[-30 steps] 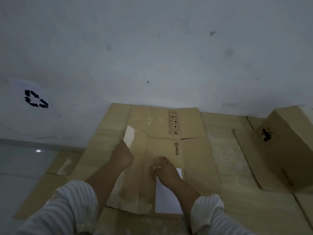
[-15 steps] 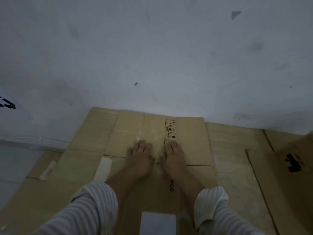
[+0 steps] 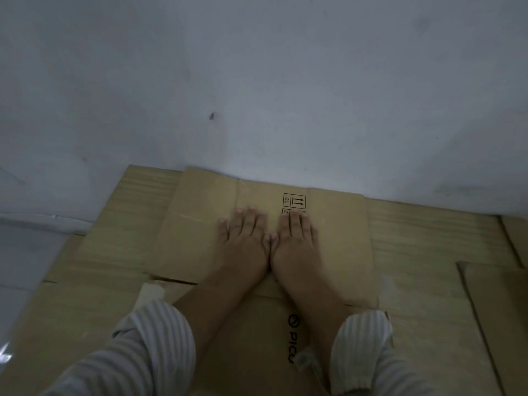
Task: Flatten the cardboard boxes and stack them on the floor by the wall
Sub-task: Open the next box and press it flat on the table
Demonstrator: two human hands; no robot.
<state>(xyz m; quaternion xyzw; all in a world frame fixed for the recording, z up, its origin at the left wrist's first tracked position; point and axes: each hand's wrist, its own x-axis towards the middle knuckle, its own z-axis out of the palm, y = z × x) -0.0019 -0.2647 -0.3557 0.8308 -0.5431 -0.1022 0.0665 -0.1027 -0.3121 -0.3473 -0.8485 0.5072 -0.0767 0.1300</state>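
A flattened brown cardboard box with printed handling symbols and a black logo lies on the floor, its far edge against the white wall. My left hand and my right hand rest palm down on it side by side, thumbs touching, fingers spread flat and pointing at the wall. Neither hand grips anything. Under the box lies a wider layer of flattened cardboard.
Another cardboard piece shows its edge at the right. Grey tiled floor lies at the left beyond the cardboard. Striped sleeves cover both forearms at the bottom.
Both hands moved from the near part of the box up to its far panel and now press flat side by side. The raised flap has gone down. The view shifted right and closer.
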